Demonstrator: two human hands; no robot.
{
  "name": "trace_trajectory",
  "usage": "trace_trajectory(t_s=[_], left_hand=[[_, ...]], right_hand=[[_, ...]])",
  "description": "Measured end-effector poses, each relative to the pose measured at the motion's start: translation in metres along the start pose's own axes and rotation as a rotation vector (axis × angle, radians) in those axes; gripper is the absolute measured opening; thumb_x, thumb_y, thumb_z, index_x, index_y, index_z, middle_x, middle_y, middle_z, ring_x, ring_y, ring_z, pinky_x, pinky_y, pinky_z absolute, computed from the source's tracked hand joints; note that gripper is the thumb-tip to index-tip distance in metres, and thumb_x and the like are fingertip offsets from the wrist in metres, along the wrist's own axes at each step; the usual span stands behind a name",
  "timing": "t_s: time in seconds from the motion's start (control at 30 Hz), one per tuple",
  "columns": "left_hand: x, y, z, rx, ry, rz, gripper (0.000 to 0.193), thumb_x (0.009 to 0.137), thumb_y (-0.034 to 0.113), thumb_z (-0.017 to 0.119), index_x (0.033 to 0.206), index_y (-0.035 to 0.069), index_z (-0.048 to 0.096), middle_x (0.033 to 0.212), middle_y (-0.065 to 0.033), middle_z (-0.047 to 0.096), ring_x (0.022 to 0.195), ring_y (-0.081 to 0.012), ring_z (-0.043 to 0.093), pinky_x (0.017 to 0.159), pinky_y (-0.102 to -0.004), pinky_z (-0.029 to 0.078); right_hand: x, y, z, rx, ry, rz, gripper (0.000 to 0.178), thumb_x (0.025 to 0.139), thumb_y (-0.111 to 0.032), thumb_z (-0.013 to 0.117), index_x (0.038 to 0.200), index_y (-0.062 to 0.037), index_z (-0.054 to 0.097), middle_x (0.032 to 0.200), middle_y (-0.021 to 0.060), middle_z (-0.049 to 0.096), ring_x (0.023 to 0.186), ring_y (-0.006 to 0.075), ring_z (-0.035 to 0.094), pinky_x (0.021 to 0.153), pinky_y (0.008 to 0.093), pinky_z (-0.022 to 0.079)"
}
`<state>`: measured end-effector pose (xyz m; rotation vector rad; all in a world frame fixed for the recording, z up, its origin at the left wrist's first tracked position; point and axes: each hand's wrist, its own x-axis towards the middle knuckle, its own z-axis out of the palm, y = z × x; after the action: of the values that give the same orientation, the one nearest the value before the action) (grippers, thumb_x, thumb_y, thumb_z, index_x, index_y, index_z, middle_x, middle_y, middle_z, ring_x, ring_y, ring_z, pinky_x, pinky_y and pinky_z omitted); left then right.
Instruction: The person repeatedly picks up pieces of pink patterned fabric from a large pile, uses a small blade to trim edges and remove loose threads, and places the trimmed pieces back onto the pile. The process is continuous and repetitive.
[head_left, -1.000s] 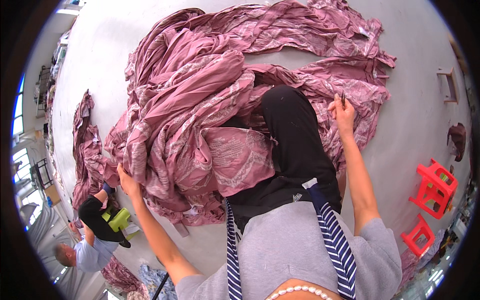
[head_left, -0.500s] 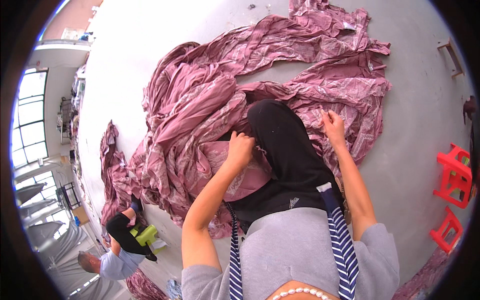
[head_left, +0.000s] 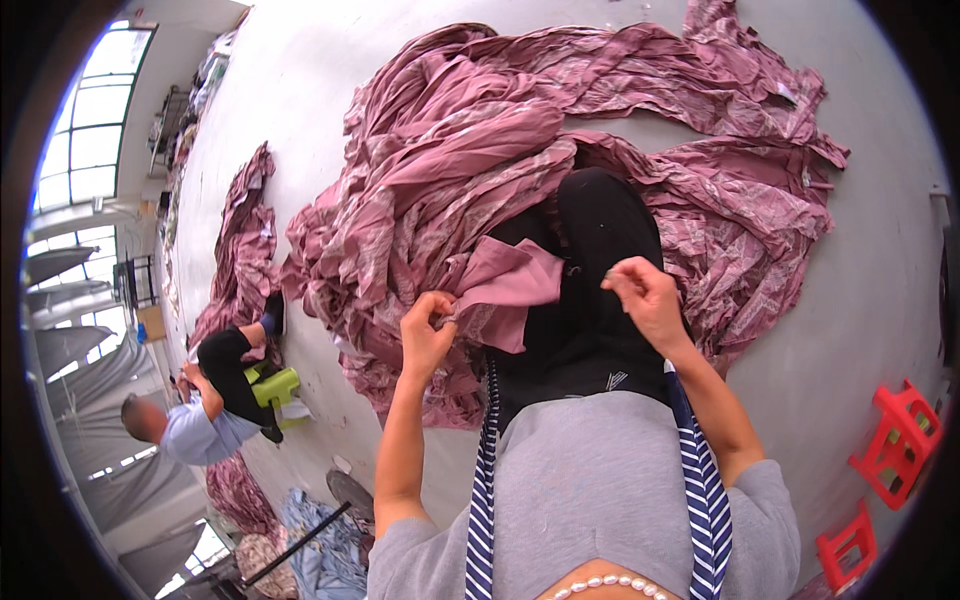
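A large heap of pink patterned cloth [head_left: 480,130] lies in long folds on the floor around my legs. One plain pink flap [head_left: 510,285] of it rests over my black trousers. At the left edge of this flap, my left hand [head_left: 427,328] pinches the cloth between thumb and fingers. My right hand [head_left: 645,300] is raised above my right thigh, apart from the cloth, with thumb and forefinger pressed together. Whatever might be between those fingertips is too small to make out.
To the left, another person [head_left: 205,425] sits low on a green stool [head_left: 275,388], near a trailing strip of pink cloth [head_left: 245,230]. Red plastic stools [head_left: 895,440] stand at the right. Blue cloth [head_left: 325,555] lies at the lower left beside a black bar [head_left: 298,543].
My right hand has come inward from the cloth on the right to above my thigh. My left hand has moved left and down; the plain flap now lies over my lap. The view has shifted.
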<state>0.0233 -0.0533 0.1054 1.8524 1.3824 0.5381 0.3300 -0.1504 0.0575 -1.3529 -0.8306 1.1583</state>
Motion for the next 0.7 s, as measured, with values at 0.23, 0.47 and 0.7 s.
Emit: trace_trajectory(t_s=[0.23, 0.47, 0.7], left_hand=[[-0.004, -0.013, 0.003, 0.002, 0.056, 0.084, 0.018, 0.064, -0.008, 0.055, 0.081, -0.002, 0.052, 0.087, -0.0108, 0.061, 0.077, -0.0186, 0.058, 0.075, -0.0265, 0.046], [-0.006, -0.022, 0.002, 0.006, 0.066, 0.055, 0.017, 0.065, -0.008, 0.053, 0.080, -0.002, 0.051, 0.086, -0.0113, 0.061, 0.078, -0.0200, 0.058, 0.075, -0.0267, 0.046], [-0.008, -0.012, 0.004, 0.079, 0.067, 0.148, 0.019, 0.065, -0.010, 0.054, 0.080, 0.000, 0.051, 0.087, -0.0130, 0.059, 0.080, -0.0268, 0.060, 0.075, -0.0287, 0.047]], right_hand=[[0.029, 0.005, 0.044, -0.008, -0.048, -0.013, 0.015, 0.087, -0.005, 0.062, 0.101, 0.0008, 0.062, 0.075, -0.0009, 0.059, 0.057, 0.0028, 0.048, 0.053, 0.0187, 0.039], [0.044, 0.013, 0.032, 0.029, -0.102, 0.091, 0.018, 0.090, -0.002, 0.056, 0.107, 0.0035, 0.061, 0.083, 0.0012, 0.061, 0.058, 0.0043, 0.051, 0.056, 0.0186, 0.041], [0.042, 0.008, 0.068, -0.282, -0.072, -0.177, 0.025, 0.080, -0.006, 0.067, 0.103, 0.0023, 0.062, 0.086, 0.0121, 0.065, 0.064, 0.0172, 0.062, 0.061, 0.0278, 0.049]])
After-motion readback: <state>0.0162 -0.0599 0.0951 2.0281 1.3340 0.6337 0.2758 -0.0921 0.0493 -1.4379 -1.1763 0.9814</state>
